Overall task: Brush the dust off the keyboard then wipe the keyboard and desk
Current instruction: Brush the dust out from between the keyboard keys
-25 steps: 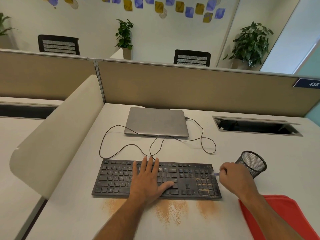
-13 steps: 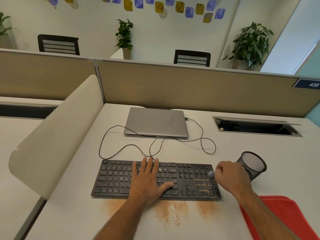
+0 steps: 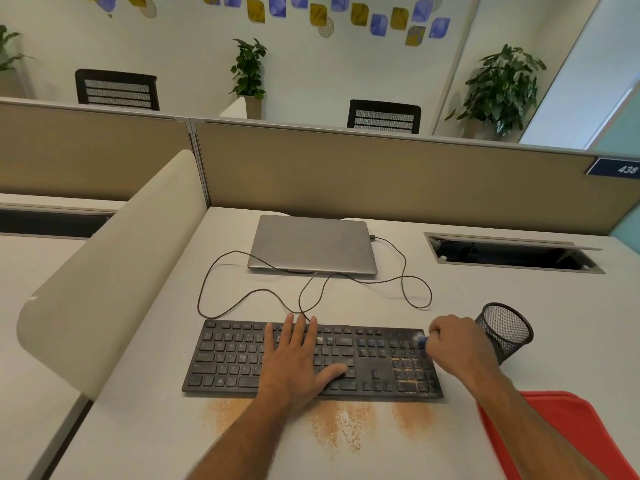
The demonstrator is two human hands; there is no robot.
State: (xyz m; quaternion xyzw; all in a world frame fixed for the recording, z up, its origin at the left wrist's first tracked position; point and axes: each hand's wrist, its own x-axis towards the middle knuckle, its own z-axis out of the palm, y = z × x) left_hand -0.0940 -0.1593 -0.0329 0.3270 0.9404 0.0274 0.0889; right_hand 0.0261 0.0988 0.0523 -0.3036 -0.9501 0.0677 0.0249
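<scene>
Orange-brown dust (image 3: 341,427) lay in patches on the desk (image 3: 145,427) just nearer than the left hand (image 3: 298,358), along the front edge of the black keyboard (image 3: 228,358). A red cloth (image 3: 571,424) sat at the near side of the right forearm, on the desk's edge. The left hand lay flat on the middle of the keyboard, fingers straight and slightly spread, thumb out toward the right. To its right, more dust clung to the number-pad keys. The right hand (image 3: 457,344) was curled over the keyboard's far right corner, fingers closed round a small brush (image 3: 420,339) of which only a bluish tip showed, touching the keys there. Just right of that hand a black mesh cup (image 3: 507,330) stood tilted on the desk. Beyond the left hand's fingertips a thin black cable (image 3: 405,271) looped across the desk to a closed grey laptop (image 3: 311,244). Farther off to the right an open cable slot (image 3: 516,254) was set in the desk, below a tan partition (image 3: 381,174).
</scene>
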